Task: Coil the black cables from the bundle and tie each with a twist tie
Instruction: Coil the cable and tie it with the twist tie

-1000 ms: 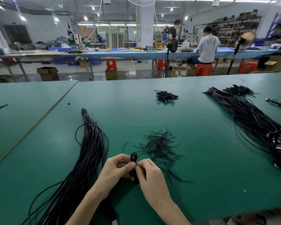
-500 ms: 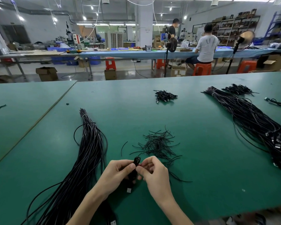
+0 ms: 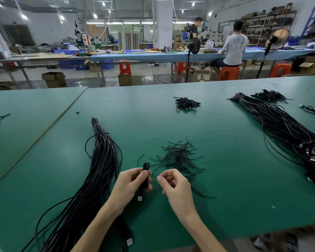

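If tied, coil (image 3: 146, 167) in left hand (image 3: 127, 186)

Small coiled black cable (image 3: 146, 167) upright between long cable bundle (image 3: 100, 160) and twist-tie pile (image 3: 179, 157).

Matt green table (image 3: 216, 160), glossy cables (image 3: 98, 170)

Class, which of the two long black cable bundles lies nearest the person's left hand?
The long black cable bundle beside the left hand; the other bundle lies far right.
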